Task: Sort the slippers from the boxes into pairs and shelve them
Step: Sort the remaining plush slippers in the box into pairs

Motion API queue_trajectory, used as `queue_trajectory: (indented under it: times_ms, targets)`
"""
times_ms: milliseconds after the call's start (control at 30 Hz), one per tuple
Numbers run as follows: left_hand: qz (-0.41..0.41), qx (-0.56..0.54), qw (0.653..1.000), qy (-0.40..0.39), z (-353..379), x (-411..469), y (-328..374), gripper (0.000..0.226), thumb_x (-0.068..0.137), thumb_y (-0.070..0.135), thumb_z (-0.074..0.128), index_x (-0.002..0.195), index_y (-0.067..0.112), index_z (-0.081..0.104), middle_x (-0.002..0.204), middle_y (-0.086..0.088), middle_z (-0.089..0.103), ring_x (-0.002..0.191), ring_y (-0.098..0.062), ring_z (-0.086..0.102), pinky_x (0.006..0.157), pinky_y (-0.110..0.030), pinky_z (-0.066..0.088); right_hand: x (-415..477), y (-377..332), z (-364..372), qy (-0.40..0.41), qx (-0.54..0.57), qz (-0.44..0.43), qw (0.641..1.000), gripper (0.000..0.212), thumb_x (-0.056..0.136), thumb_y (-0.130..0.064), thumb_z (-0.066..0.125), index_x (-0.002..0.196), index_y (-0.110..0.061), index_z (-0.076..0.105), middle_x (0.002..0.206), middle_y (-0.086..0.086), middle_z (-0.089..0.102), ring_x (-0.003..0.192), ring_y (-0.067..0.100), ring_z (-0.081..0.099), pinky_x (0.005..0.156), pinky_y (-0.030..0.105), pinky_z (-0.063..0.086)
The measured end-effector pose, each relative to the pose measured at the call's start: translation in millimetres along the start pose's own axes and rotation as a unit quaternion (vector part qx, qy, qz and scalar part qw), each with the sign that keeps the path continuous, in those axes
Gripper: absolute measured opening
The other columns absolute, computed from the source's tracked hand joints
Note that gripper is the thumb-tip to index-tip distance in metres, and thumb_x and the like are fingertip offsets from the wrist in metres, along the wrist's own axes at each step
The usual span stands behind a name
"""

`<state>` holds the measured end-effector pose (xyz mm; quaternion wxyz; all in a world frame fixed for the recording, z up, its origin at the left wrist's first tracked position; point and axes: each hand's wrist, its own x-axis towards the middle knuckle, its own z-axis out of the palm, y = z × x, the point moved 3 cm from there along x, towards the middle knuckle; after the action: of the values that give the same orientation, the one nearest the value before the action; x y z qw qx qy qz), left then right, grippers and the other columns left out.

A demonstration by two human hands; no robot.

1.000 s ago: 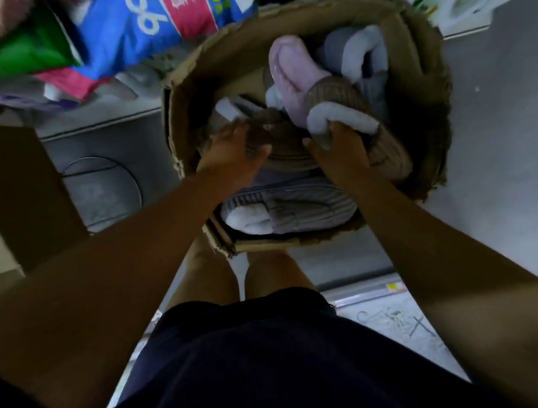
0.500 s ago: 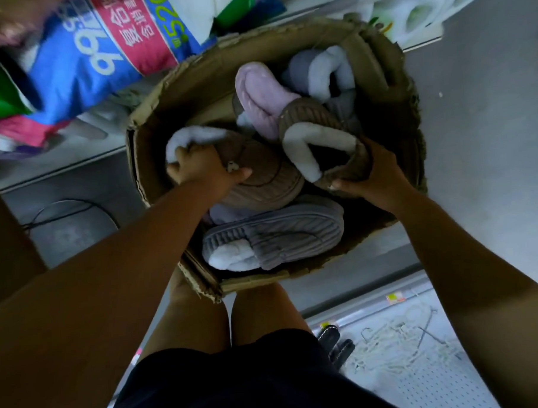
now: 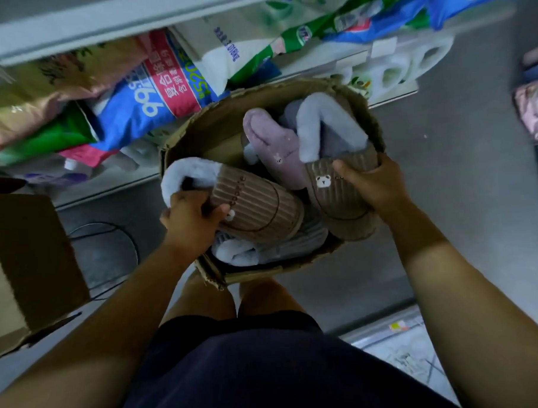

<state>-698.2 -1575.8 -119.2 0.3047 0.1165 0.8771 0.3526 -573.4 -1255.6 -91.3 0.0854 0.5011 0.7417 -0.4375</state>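
Raised since a moment ago: one brown bear slipper [image 3: 255, 210] gripped by my left hand [image 3: 188, 221], its mate [image 3: 335, 199] clasped in my right hand [image 3: 375, 187], both over the cardboard box [image 3: 221, 122]; best aligned toe-to-toe before shelving, I judge.

A grey slipper [image 3: 282, 249] lies mostly buried under two brown slippers [image 3: 255, 204] in the cardboard box [image 3: 215, 126]; shelf packages [image 3: 152, 94] are motion-blurred; a second carton [image 3: 23, 260] is cropped at left.
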Motion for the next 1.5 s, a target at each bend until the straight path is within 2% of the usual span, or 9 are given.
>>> queue_trajectory:
  times_ms: [100,267,400,633,833,933,1167,1333,1500]
  targets:
    - [0.062,0.024,0.998,0.011,-22,-19,22,0.032,0.096,0.015,0.067,0.069,0.025,0.053,0.068,0.014,0.050,0.061,-0.003,0.047,0.065,-0.027,0.039,-34,-19,-14,-0.025,0.127,0.007,0.992,0.068,0.066,-0.065,0.081,0.121,-0.026,0.070,0.118,-0.005,0.072,0.107,0.013,0.069,0.097,0.037,0.054]
    - [0.135,0.065,0.988,0.039,-66,-37,32,0.035,0.090,0.050,0.047,0.073,0.021,0.053,0.075,-0.003,0.055,0.075,-0.026,0.054,0.073,-0.042,0.047,-75,-26,-16,-0.057,0.151,0.013,0.987,0.041,0.071,-0.066,0.077,0.092,-0.031,0.072,0.105,-0.009,0.073,0.099,0.014,0.070,0.095,0.034,0.054]
    - [0.173,0.066,0.980,0.076,-95,-55,28,0.040,0.091,0.057,0.048,0.064,0.027,0.048,0.071,0.003,0.054,0.071,-0.021,0.054,0.075,-0.044,0.050,-107,-9,3,-0.039,0.206,0.078,0.975,0.070,0.069,-0.062,0.080,0.123,-0.020,0.065,0.113,0.003,0.070,0.098,0.021,0.068,0.094,0.037,0.054]
    - [0.092,-0.001,0.992,0.087,-111,-82,-20,0.068,0.074,0.083,0.062,0.079,0.018,0.075,0.098,0.000,0.071,0.094,-0.021,0.067,0.087,-0.047,0.056,-143,-2,63,-0.022,0.230,0.142,0.962,0.076,0.077,-0.053,0.079,0.134,-0.008,0.056,0.122,0.010,0.067,0.091,0.024,0.063,0.073,0.032,0.051]
    - [0.012,0.106,0.991,0.078,-117,-102,-74,0.067,0.069,0.090,0.058,0.073,0.024,0.072,0.110,-0.004,0.069,0.109,-0.028,0.061,0.098,-0.051,0.049,-122,-24,114,-0.072,0.205,0.135,0.967,0.096,0.062,-0.073,0.076,0.136,-0.015,0.056,0.126,0.006,0.066,0.109,0.031,0.063,0.098,0.047,0.052]
    - [-0.014,0.130,0.988,0.077,-114,-115,-76,0.070,0.072,0.082,0.058,0.078,0.015,0.076,0.108,-0.003,0.071,0.109,-0.023,0.061,0.100,-0.050,0.047,-89,-36,136,-0.104,0.194,0.138,0.966,0.080,0.081,-0.066,0.067,0.139,-0.014,0.050,0.122,0.004,0.062,0.114,0.031,0.061,0.101,0.046,0.051]
    - [0.009,0.130,0.991,0.022,-67,-114,-61,0.054,0.083,0.066,0.064,0.105,0.019,0.077,0.127,0.003,0.067,0.132,-0.018,0.050,0.115,-0.044,0.039,21,-48,201,-0.254,0.041,0.049,0.965,0.100,0.058,-0.090,0.060,0.138,-0.029,0.056,0.131,-0.004,0.065,0.114,0.021,0.062,0.097,0.041,0.053]
    - [0.030,0.085,0.996,0.014,-24,-93,-57,0.054,0.079,0.060,0.064,0.096,0.011,0.079,0.123,-0.002,0.069,0.126,-0.007,0.047,0.108,-0.004,0.022,35,-54,205,-0.390,-0.126,-0.029,0.912,0.072,0.088,-0.076,0.042,0.139,-0.027,0.056,0.140,-0.004,0.058,0.128,0.020,0.051,0.104,0.036,0.040]
    - [-0.039,0.144,0.988,-0.044,9,-82,-73,0.074,0.074,0.078,0.051,0.111,0.021,0.077,0.135,0.001,0.063,0.142,-0.025,0.039,0.115,-0.051,0.036,82,-28,186,-0.333,-0.353,-0.202,0.851,0.041,0.103,-0.042,0.046,0.133,-0.016,0.057,0.135,0.012,0.059,0.117,0.031,0.056,0.097,0.038,0.047]
